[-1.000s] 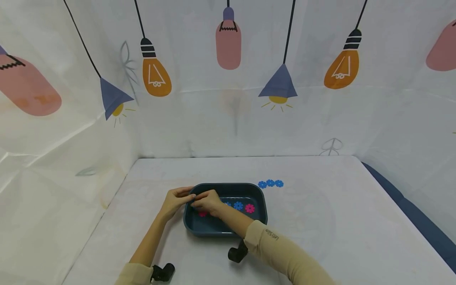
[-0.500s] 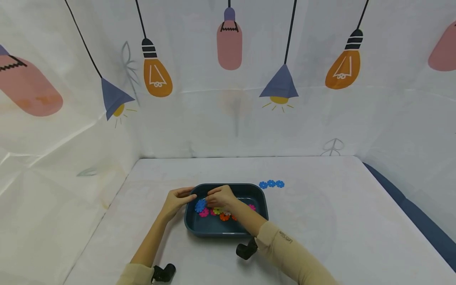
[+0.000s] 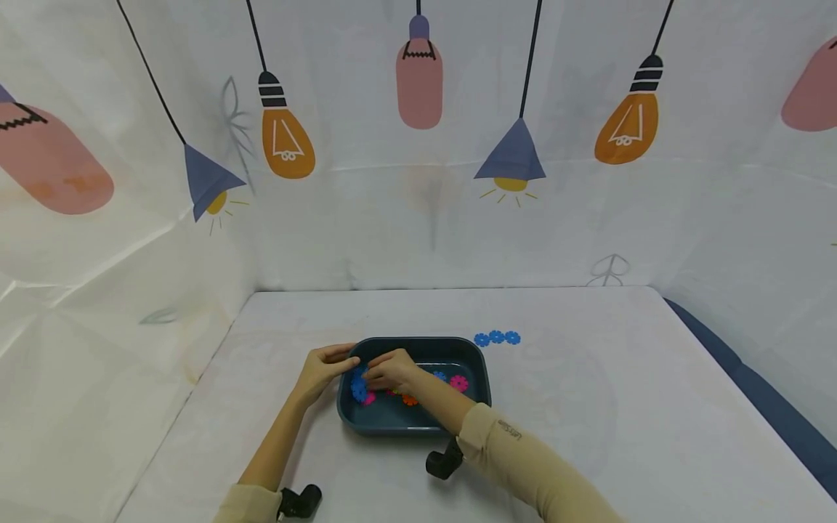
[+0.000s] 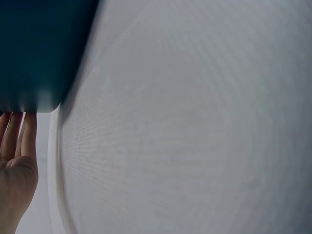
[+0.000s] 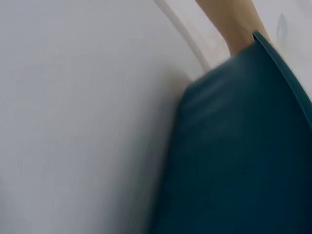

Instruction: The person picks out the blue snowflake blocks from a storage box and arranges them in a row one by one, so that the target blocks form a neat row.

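Observation:
A dark teal rectangular tray (image 3: 412,428) stands on the white table, with flower-shaped plastic pieces inside. My left hand (image 3: 329,367) holds the tray's left rim, its thumb at the edge; in the left wrist view, the fingers of that hand (image 4: 19,165) touch the outer wall. Inside the tray, my right hand (image 3: 395,372) reaches down among the pieces, its fingers near the blue flower pieces (image 3: 359,386) at the left end. Nothing held shows in it, and its fingertips are partly hidden. A pink flower piece (image 3: 459,383) lies toward the tray's right end.
Beyond the tray's back right corner, three blue flower pieces (image 3: 497,337) lie in a row on the white table (image 3: 588,407). A white printed sheet (image 3: 392,218) hangs behind the table. Black wrist devices (image 3: 445,461) are worn below both hands.
My right hand has moved rightward across the tray, then back left and lower, shifting loose flower pieces. The blue pieces at the left end sit farther left. My left hand stays at the rim.

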A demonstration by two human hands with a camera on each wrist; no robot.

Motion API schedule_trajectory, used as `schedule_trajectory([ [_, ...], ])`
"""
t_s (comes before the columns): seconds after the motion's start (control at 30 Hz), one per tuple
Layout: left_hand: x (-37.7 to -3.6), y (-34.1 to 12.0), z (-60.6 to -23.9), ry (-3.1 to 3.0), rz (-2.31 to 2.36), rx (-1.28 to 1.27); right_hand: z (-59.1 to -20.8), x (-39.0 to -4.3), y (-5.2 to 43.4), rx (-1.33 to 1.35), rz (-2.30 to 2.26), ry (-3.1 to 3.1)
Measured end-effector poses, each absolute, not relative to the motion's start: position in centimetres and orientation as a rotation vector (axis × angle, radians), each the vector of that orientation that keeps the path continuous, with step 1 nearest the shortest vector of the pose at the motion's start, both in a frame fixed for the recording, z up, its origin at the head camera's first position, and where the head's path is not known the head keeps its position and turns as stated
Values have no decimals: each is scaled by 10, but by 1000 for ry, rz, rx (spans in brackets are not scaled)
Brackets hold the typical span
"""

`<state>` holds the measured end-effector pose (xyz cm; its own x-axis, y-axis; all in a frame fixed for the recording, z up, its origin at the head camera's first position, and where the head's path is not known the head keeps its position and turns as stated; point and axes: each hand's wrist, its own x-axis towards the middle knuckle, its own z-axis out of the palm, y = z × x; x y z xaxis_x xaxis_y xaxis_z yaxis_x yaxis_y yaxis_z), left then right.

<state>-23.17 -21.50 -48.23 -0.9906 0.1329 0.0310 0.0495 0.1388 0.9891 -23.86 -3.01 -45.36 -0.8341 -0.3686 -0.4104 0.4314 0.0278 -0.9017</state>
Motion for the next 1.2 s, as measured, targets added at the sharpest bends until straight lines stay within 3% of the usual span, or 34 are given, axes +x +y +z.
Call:
schedule_trajectory([
  [0.63,-232,-217,-482,2326,2015,169,-456,-226,-46,-20,-1703,1948],
  [1.2,-230,-214,-477,2341,1995,146,-428,-244,24,-104,-1819,1898],
])
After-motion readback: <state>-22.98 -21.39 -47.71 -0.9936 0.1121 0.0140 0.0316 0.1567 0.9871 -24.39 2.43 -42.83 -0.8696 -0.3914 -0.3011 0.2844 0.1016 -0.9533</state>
